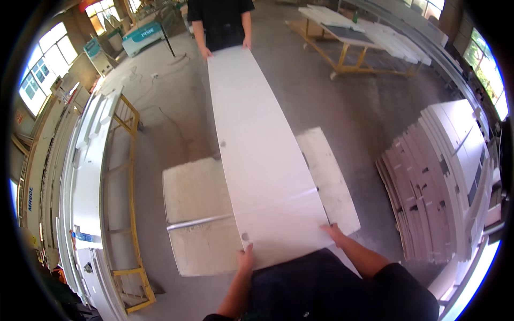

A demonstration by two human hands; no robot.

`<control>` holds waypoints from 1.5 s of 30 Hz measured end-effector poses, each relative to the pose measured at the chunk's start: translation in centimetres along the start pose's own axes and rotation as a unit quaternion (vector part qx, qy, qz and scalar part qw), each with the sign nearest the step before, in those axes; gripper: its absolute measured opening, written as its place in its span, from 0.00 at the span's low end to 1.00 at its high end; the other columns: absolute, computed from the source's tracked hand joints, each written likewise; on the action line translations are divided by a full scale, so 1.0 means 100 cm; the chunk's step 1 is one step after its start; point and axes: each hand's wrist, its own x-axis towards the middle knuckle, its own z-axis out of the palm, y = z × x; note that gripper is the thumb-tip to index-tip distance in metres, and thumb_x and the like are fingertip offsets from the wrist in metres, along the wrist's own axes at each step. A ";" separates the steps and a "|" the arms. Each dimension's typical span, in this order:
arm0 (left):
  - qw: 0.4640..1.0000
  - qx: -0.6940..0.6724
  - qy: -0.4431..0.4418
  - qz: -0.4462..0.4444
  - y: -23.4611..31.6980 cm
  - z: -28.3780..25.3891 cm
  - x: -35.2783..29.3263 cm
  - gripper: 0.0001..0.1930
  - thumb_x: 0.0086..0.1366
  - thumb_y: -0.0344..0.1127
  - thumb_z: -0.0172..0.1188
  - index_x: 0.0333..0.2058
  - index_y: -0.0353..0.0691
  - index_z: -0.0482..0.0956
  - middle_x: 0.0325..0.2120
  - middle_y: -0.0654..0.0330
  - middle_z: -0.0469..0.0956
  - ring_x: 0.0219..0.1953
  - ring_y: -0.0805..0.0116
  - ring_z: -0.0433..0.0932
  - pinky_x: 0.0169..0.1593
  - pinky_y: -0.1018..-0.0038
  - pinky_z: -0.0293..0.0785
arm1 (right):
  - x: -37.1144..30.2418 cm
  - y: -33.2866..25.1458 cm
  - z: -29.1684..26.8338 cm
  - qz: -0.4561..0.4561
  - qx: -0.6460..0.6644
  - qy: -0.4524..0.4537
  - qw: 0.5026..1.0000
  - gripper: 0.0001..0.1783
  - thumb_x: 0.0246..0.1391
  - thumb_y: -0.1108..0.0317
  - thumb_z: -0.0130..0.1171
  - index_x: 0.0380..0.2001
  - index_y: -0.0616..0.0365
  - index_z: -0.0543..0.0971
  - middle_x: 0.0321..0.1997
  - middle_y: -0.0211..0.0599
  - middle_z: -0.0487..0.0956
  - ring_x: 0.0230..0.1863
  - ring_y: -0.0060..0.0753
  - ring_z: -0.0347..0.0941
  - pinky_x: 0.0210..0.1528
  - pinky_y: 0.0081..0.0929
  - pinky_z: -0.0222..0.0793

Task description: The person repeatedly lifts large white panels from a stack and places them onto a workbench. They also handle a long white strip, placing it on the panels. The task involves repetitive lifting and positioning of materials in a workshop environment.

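A long white panel point(262, 134) stretches away from me, over a pale, wide board point(198, 195) that lies below it. My left hand point(246, 258) is closed on the panel's near left corner, thumb on top, beside a small round grey mark. On the near right edge my right hand point(334, 234) grips the panel, thumb on top and the other fingers mostly hidden beneath. Another person in dark clothes point(222, 24) holds the far end with both hands at its corners. A thin metal strip point(201, 222) crosses the pale board and passes under the panel.
To the right stands a tall stack of white panels point(428, 182). A long bench with a yellow frame point(134, 214) carries white strips on the left. Farther back are a yellow-legged table point(342, 56) with panels and a teal-and-white machine point(144, 37). Cables lie on the floor.
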 end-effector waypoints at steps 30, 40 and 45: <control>0.989 0.028 0.021 -0.145 0.005 -0.061 -0.144 0.46 0.56 0.65 0.52 0.53 0.18 0.62 0.50 0.35 0.67 0.55 0.50 0.67 0.56 0.65 0.63 | -0.126 0.082 0.005 -0.034 -0.053 0.015 0.998 0.40 0.48 0.42 0.57 0.46 0.74 0.71 0.45 0.52 0.75 0.46 0.38 0.72 0.47 0.34 0.68; 0.989 0.067 0.064 -0.111 -0.083 -0.075 -0.290 0.44 0.56 0.65 0.52 0.50 0.21 0.66 0.46 0.40 0.71 0.48 0.53 0.73 0.49 0.62 0.69 | -0.190 0.221 -0.030 -0.092 -0.082 0.000 0.992 0.47 0.48 0.35 0.51 0.49 0.76 0.68 0.51 0.62 0.71 0.55 0.52 0.68 0.53 0.38 0.64; 0.991 0.057 0.049 -0.108 -0.139 -0.087 -0.358 0.45 0.55 0.66 0.52 0.50 0.21 0.67 0.47 0.39 0.70 0.48 0.52 0.73 0.49 0.61 0.69 | -0.222 0.310 -0.062 -0.088 -0.101 -0.015 0.991 0.49 0.47 0.32 0.48 0.51 0.74 0.67 0.53 0.62 0.69 0.57 0.55 0.65 0.56 0.40 0.62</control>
